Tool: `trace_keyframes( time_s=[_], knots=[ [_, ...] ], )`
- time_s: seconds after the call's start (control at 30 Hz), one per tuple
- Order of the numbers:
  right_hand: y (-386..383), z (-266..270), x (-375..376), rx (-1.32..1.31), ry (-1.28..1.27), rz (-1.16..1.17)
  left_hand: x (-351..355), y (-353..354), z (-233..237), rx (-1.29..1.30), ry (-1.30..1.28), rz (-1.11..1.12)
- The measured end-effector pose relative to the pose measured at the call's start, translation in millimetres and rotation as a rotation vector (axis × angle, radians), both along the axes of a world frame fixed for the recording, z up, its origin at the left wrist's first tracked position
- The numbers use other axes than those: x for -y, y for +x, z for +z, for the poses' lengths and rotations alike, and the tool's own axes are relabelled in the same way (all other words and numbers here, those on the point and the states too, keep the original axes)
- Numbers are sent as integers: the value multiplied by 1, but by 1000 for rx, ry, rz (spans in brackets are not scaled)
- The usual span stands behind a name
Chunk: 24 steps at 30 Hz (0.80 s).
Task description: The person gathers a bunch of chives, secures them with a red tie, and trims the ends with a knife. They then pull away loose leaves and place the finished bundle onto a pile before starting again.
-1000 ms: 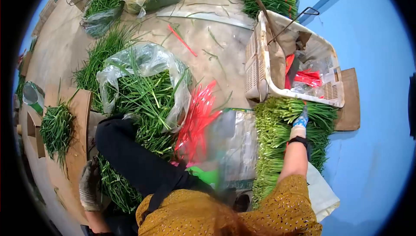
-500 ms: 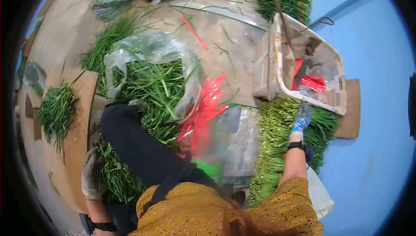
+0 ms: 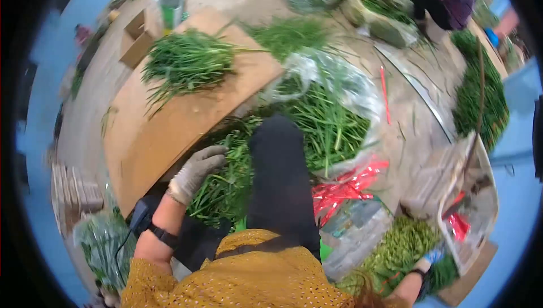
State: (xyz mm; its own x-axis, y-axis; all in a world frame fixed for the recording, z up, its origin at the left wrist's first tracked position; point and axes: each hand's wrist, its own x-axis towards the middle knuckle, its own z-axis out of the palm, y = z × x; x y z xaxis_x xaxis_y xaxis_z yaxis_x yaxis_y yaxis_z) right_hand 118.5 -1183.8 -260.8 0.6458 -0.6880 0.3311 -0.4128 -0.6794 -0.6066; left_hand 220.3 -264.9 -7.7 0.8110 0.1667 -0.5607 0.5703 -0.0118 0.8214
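My left hand (image 3: 199,173), in a grey-white glove, reaches into the edge of loose long-leaved greens (image 3: 218,197) beside my dark-clothed knee. Its fingers are extended, and nothing shows in them. Far to the right, my right hand (image 3: 434,253), in a blue and white glove, lies on stacked greens (image 3: 403,244) with pale stem ends, close to a white plastic basket (image 3: 491,217). Those fingers are small and blurred. Ahead of my knee, more greens (image 3: 345,124) fill an open clear plastic bag (image 3: 367,101). Red strips (image 3: 350,186) lie just below the bag.
A brown board (image 3: 133,158) at left bears a bunch of greens (image 3: 189,65). Behind it stands a cardboard box (image 3: 136,37). Bagged greens (image 3: 104,246) sit at lower left. At upper right a person (image 3: 452,2) crouches near a long pile of greens (image 3: 478,93).
The view has swung left, so the board and its bunch appear more central and the basket sits lower right. My left hand has risen forward onto the loose greens. My right stays on the stack.
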Motion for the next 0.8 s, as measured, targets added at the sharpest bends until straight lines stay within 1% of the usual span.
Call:
trace_keyframes(
  time_s=[0.03,0.07,0.1,0.13,0.23,0.27,0.33,0.4,0.43,0.47,0.5,0.53,0.57,0.6,0.67,0.73,0.77,0.8],
  knots=[
    [8,28,-34,51,86,-122,-4,-2,2,-6,-7,28],
    [28,40,-60,66,60,-103,-9,-6,-7,11,-30,60],
    [53,50,-95,66,52,1,-21,-11,-25,41,-42,71],
    [81,67,-142,54,66,128,-28,-15,-37,71,-59,72],
    [169,114,-297,22,183,569,-22,-16,-27,63,-255,239],
    [197,134,-356,40,240,723,-25,-19,-39,59,-227,249],
    [248,176,-485,156,388,1011,-31,-24,-58,99,-246,193],
    [283,233,-607,158,124,1278,-27,-25,-31,29,-211,196],
    [303,239,-651,178,74,1363,-32,-31,-39,23,-228,194],
    [314,244,-699,290,206,1441,-36,-37,-46,100,-331,242],
    [323,253,-745,301,202,1472,-41,-43,-50,101,-328,281],
    [333,263,-783,235,123,1500,-45,-46,-40,99,-327,318],
    [343,269,-814,256,22,1547,-54,-48,-40,122,-272,356],
    [350,268,-843,238,-24,1514,-64,-49,-42,144,-217,393],
    [370,253,-884,317,-101,1555,-87,-53,-53,235,-449,619],
    [374,246,-918,311,-114,1609,-109,-54,-52,353,-302,559],
    [368,244,-931,259,-124,1645,-117,-52,-58,388,-247,569],
    [366,230,-948,355,-131,1721,-126,-48,-70,420,-192,578]
  ],
)
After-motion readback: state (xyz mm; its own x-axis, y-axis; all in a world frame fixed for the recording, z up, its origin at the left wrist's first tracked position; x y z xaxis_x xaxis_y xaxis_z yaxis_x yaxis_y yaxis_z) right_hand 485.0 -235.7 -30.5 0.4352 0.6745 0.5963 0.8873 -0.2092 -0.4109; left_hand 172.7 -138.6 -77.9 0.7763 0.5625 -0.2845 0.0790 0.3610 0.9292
